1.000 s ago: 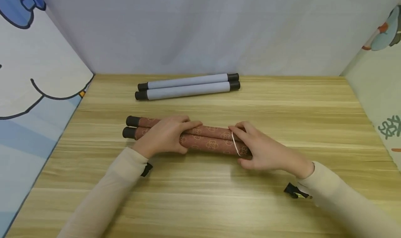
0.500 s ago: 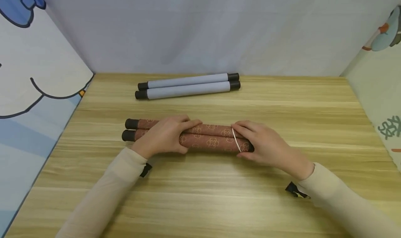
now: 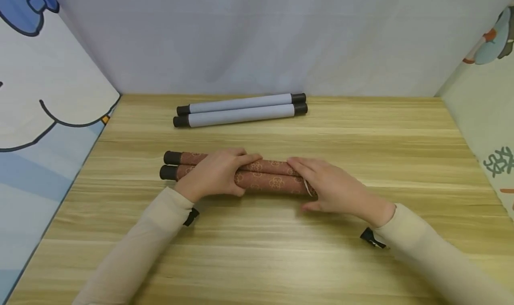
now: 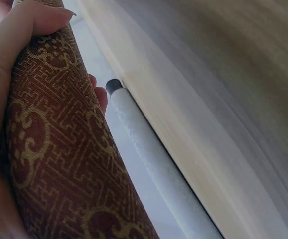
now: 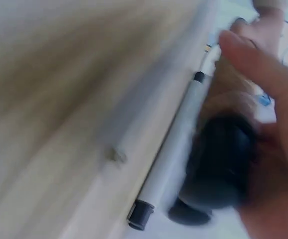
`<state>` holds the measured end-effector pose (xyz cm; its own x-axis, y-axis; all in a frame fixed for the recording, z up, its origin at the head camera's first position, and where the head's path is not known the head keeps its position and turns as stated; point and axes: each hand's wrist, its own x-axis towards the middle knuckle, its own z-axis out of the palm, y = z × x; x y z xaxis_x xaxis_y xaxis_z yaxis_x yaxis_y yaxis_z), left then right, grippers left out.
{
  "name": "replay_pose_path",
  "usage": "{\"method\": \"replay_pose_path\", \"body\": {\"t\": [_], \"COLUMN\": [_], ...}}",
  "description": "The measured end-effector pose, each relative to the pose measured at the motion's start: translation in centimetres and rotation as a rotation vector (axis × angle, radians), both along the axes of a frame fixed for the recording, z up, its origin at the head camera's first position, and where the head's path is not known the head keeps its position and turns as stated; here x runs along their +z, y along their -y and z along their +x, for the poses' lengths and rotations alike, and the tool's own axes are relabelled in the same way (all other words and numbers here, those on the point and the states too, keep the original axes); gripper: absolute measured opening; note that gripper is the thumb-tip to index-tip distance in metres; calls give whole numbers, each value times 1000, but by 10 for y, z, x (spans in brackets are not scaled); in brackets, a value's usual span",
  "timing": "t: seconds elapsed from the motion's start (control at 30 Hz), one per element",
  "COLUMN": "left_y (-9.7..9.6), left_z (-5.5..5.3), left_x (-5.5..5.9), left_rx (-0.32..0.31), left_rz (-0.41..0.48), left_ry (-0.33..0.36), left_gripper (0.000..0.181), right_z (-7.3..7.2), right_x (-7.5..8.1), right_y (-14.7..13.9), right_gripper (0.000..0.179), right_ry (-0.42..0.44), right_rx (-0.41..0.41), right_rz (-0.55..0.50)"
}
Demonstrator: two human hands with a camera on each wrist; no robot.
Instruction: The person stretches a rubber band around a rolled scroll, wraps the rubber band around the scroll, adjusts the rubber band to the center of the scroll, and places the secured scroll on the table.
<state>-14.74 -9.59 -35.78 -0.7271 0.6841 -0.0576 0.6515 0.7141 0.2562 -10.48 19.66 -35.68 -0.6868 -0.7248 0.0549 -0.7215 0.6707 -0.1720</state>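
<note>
Two red-brown scrolls (image 3: 275, 182) with a gold pattern and black end knobs lie side by side in the middle of the head view. My left hand (image 3: 218, 171) grips both from above, left of their middle. In the left wrist view, the thumb lies along the patterned cloth (image 4: 69, 124) and fingertips show on the far side. My right hand (image 3: 335, 187) is round their right end, hiding most of it. A thin white cord (image 3: 307, 188) crosses the scrolls beside its fingers, partly hidden. The right wrist view is blurred, with a black knob (image 5: 221, 159) beside the palm.
Two pale grey scrolls (image 3: 241, 115) with black ends lie together farther back on the wooden table (image 3: 257, 256). A plain pale cloth (image 3: 273, 37) stands behind the table. Printed cartoon panels flank it left and right.
The white cord, earlier drawn straight across the scrolls, now shows only a short stretch by the right hand. That hand has shifted slightly left over it; the scrolls moved slightly right.
</note>
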Motion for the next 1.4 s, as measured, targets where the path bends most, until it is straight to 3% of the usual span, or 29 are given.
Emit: {"method": "replay_pose_path", "body": {"t": [0.07, 0.13, 0.27, 0.5, 0.67, 0.8, 0.9, 1.03, 1.1, 1.2, 1.4], "left_y": [1, 3, 6, 6, 6, 5, 4, 5, 6, 7, 0], "left_z": [-1, -2, -3, -1, 1, 0, 1, 0, 0, 0, 0], "left_x": [-1, 0, 3, 6, 9, 12, 12, 11, 11, 10, 5], "left_rx": [0, 11, 32, -5, 19, 35, 29, 42, 48, 39, -19], "left_rz": [3, 14, 33, 17, 58, 71, 68, 42, 29, 17, 39], "left_ry": [21, 45, 85, 100, 121, 87, 61, 38, 19, -35, -112], "left_gripper": [84, 83, 83, 82, 82, 81, 80, 80, 80, 81, 81], "right_z": [-1, -2, -3, -3, -3, -3, -2, -1, 0, 1, -2], "right_x": [3, 4, 2, -7, -10, -14, -15, -8, -4, -2, -13], "right_y": [-6, -10, -15, -11, -4, 0, 2, 0, -2, -3, 7], "right_gripper": [106, 100, 84, 63, 73, 82, 87, 100, 97, 85, 73], "right_ry": [25, -13, -202, -413, -516, -596, -578, -413, -360, -389, -502], "right_rx": [41, 59, 57, 96, 33, -65, -96, -75, -71, -61, 28], "right_rz": [18, 12, -12, 10, -46, -85, -74, 38, 84, 105, 19]}}
